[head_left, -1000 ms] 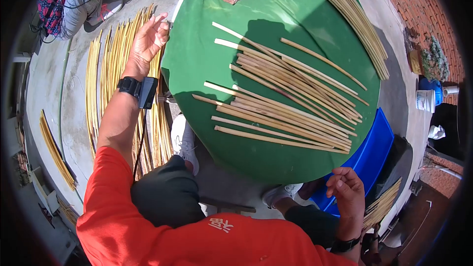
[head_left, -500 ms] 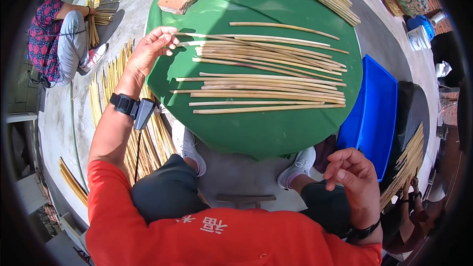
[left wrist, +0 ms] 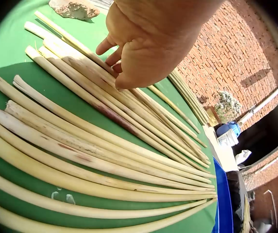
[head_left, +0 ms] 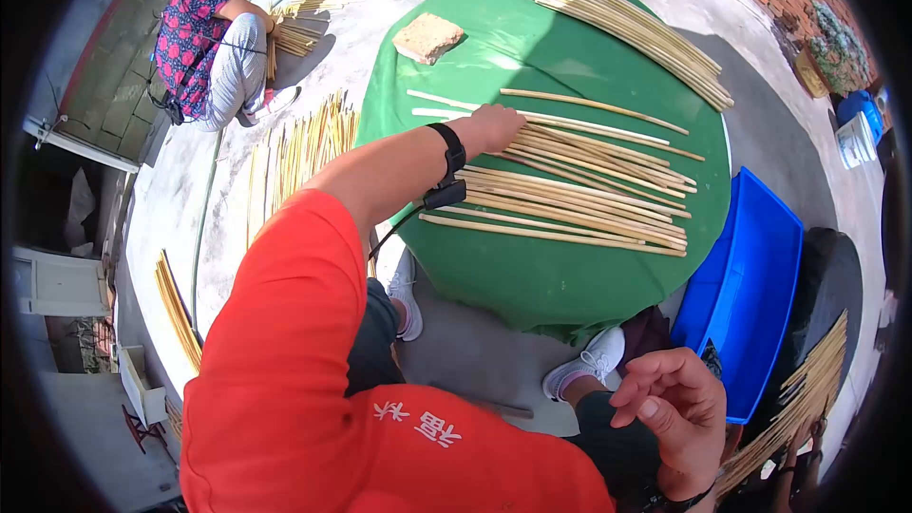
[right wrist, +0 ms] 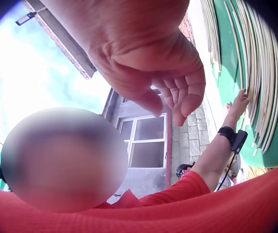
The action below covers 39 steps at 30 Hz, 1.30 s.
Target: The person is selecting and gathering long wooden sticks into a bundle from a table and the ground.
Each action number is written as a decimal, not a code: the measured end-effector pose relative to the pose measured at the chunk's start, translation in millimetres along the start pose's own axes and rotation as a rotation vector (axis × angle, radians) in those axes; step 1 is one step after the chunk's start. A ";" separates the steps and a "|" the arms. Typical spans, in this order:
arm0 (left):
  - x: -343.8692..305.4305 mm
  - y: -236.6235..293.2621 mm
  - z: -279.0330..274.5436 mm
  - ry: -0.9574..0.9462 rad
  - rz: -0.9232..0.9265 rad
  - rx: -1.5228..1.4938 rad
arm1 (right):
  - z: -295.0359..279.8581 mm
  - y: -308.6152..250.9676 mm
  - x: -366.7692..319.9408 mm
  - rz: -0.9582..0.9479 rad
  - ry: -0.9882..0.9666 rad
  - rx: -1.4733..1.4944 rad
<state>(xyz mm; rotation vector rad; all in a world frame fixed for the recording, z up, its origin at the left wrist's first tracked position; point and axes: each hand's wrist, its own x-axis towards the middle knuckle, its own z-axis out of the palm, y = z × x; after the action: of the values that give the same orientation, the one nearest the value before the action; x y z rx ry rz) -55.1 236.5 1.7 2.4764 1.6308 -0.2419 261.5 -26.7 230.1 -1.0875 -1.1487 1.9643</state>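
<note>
Pale sticks (head_left: 570,192) (left wrist: 80,150) lie in a loose row on the green cloth (head_left: 532,294). Over the upper group my left hand (head_left: 496,128) (left wrist: 153,41) reaches down, fingers bent, thumb and fingertips at either side of a thin stick (left wrist: 73,41); the contact is partly hidden by the palm. My right hand (head_left: 676,408) (right wrist: 143,58) hangs in the air to the right of my body, its fingers loosely curled with nothing between them.
A brick piece (head_left: 427,38) and another bundle of sticks (head_left: 636,28) lie on the cloth's far part. A blue bin (head_left: 746,294) stands at right. More sticks (head_left: 304,147) lie on the ground at left; a crouching person (head_left: 209,47) is beyond them.
My left hand has moved right and inward, from beside the cloth to over the upper sticks. The right hand stays raised and empty. The head view has shifted.
</note>
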 end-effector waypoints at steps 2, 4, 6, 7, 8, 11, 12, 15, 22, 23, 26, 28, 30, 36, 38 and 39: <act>0.6 4.9 14.9 0.160 0.072 0.175 | 0.6 0.3 -4.1 -0.045 0.031 -0.008; 3.3 8.3 22.0 0.182 0.058 0.164 | 3.4 -7.6 -8.8 -0.088 0.115 -0.005; 1.8 10.5 23.5 0.204 0.063 0.153 | 7.6 -18.4 -13.6 -0.009 0.144 -0.064; -0.2 12.8 22.1 0.235 0.059 0.124 | 6.8 -19.5 -14.5 0.004 0.142 -0.056; -1.3 14.6 21.4 0.267 0.054 0.096 | 5.9 -19.8 -15.3 0.001 0.141 -0.058; -3.8 17.8 15.7 0.264 0.056 0.037 | 4.0 -16.8 -15.9 0.006 0.137 -0.044; -5.0 20.1 13.0 0.224 0.052 0.005 | 5.2 -16.7 -14.8 0.010 0.135 -0.048; -2.0 27.9 15.3 0.297 0.055 -0.085 | 7.8 -17.3 -11.6 0.034 0.177 -0.111; 4.2 55.1 31.3 0.385 0.195 -0.199 | 6.0 -5.0 3.8 0.028 0.119 -0.152; 6.0 58.7 32.8 0.389 0.226 -0.220 | 5.6 -2.4 6.3 -0.004 0.129 -0.135; 10.0 57.8 25.5 0.322 0.204 -0.262 | 4.3 -3.6 8.8 0.030 0.106 -0.173; 15.9 50.5 17.4 0.512 0.168 -0.340 | 4.2 -6.3 11.0 0.027 0.115 -0.172; 33.5 30.7 12.6 0.495 0.090 -0.246 | 3.5 -9.0 13.7 0.035 0.103 -0.158; 67.0 -9.0 42.3 0.512 -0.044 -0.129 | -7.5 -6.3 20.0 0.040 0.040 -0.290; 64.2 -3.7 37.6 0.476 -0.055 -0.136 | -9.0 -4.7 21.7 0.040 0.045 -0.313; 58.5 1.8 25.7 0.375 -0.032 -0.184 | -9.4 -4.4 21.4 0.036 0.046 -0.331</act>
<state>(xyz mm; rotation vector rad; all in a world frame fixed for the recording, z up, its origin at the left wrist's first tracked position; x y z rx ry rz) -31.7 282.2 -36.4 2.4612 1.7323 0.3752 259.9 -3.7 223.9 -1.3209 -1.4741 1.8053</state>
